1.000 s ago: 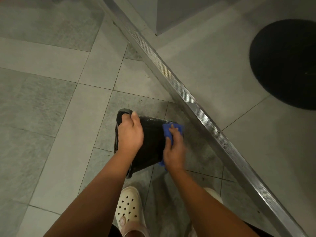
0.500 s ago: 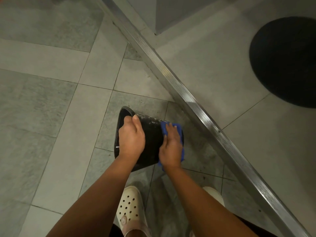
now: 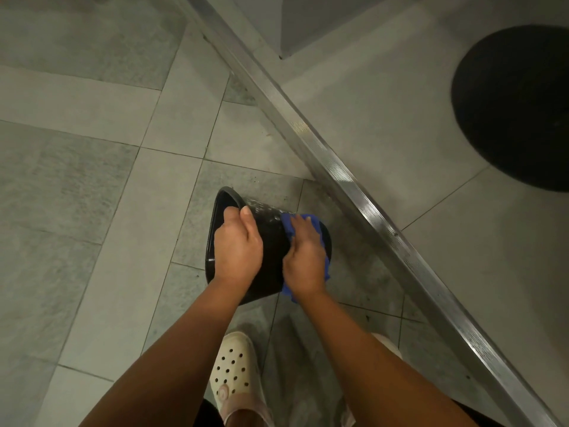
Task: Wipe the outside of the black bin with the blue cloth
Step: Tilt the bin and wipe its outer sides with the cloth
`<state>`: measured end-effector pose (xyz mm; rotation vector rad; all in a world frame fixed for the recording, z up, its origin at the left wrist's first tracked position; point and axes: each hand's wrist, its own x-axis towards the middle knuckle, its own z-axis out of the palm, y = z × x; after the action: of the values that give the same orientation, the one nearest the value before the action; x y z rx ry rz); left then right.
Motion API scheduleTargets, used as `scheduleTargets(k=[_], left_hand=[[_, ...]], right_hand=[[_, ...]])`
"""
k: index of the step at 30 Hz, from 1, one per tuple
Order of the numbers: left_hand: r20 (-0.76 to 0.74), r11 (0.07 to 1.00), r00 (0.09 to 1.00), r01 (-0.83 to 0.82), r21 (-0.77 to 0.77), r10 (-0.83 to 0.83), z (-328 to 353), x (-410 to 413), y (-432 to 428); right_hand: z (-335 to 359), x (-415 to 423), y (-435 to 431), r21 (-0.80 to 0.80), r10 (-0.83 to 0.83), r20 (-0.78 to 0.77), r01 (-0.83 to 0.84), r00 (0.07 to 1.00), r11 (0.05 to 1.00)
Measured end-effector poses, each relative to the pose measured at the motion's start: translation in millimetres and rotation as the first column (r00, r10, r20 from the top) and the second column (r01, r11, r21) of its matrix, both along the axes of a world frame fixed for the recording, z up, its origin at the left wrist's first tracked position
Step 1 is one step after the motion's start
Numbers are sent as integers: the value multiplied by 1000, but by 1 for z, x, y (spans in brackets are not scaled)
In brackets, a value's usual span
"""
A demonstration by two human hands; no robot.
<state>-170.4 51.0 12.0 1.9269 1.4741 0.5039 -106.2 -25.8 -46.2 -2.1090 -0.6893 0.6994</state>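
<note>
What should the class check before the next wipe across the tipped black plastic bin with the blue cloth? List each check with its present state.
1. Grip: the left hand holds the rim of the black plastic bin: ok.
2. Contact: the blue cloth lies between the right hand and the bin's outer wall: ok.
3. Access: the bin is tipped over, mouth to the person's left, outer wall exposed: ok.
4. Room: the bin's base stands apart from the ribbed metal floor strip: ok.
5. Underside already wiped: cannot tell, hidden.

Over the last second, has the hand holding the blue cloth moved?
Yes: the right hand slid slightly left across the black bin, away from the metal floor strip.
</note>
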Motion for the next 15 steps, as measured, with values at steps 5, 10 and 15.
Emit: scheduleTargets(k=[5,10,15], left_hand=[[8,1000,1000,-13,-20,13,2,-4,3],[1,999,999,43,5,-43,-2,-5,4],[-5,997,997,72,25,-72,-3,-8,5]], right_hand=[[-13,26,4,-82,-65,-44,62,997,995],[-5,8,-14,-121,-112,-91,100,990,988],[-5,9,-11,-3,114,7,-114,993,993]])
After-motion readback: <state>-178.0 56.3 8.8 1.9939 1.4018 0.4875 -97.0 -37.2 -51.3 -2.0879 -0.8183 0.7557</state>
